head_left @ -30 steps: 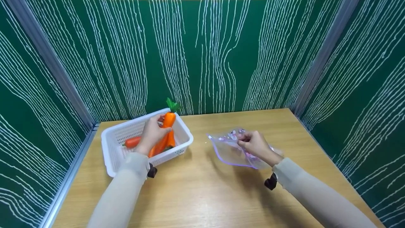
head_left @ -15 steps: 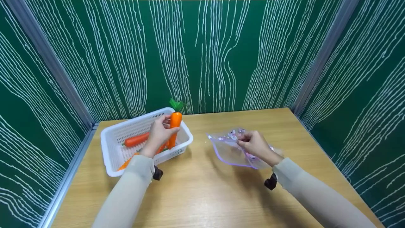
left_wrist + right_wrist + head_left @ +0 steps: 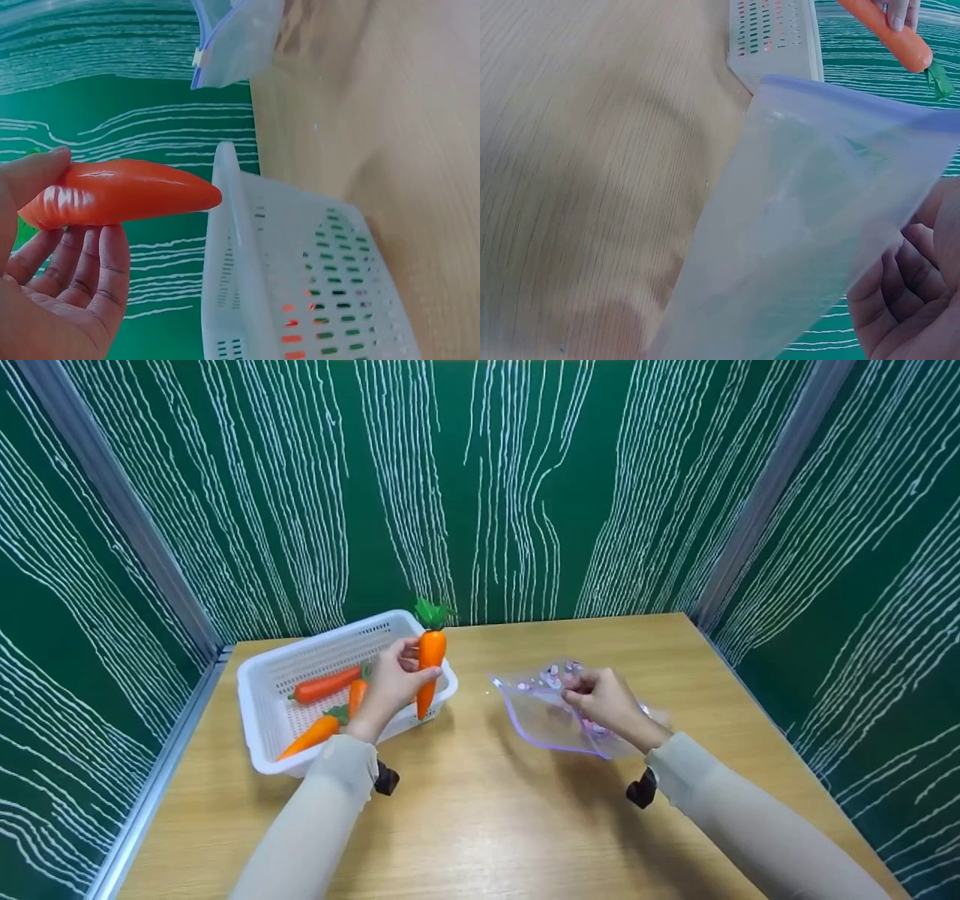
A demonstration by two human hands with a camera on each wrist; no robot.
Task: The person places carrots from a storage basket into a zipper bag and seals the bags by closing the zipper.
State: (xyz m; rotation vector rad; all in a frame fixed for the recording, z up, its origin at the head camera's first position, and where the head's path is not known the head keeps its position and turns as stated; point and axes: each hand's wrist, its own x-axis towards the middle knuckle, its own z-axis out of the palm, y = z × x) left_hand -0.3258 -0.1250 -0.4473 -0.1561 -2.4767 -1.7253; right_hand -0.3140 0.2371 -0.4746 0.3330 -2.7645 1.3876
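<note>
My left hand [image 3: 395, 680] grips an orange carrot [image 3: 431, 660] with a green leafy top, thumb on one side and fingers on the other. The carrot stands nearly upright over the right end of a white perforated basket [image 3: 259, 720]. In the left wrist view its pointed tip is beside the basket rim [image 3: 227, 169]. On the right, my right hand [image 3: 606, 701] pinches a clear zip bag [image 3: 544, 720] with a purple edge and a small printed pattern. The right wrist view shows the bag's translucent side [image 3: 802, 202] in front of part of the fingers.
Inside the basket lie a red-orange carrot [image 3: 326, 685], an orange carrot [image 3: 311, 735] and another carrot [image 3: 358, 697] partly behind the left hand. Wooden tabletop [image 3: 472, 810] lies between basket and bag. Green walls [image 3: 517, 510] with white lines enclose the table.
My left hand has moved right with the carrot, from above the basket's middle to its right end. The carrots inside have come into fuller view. The right hand and bag have stayed in place.
</note>
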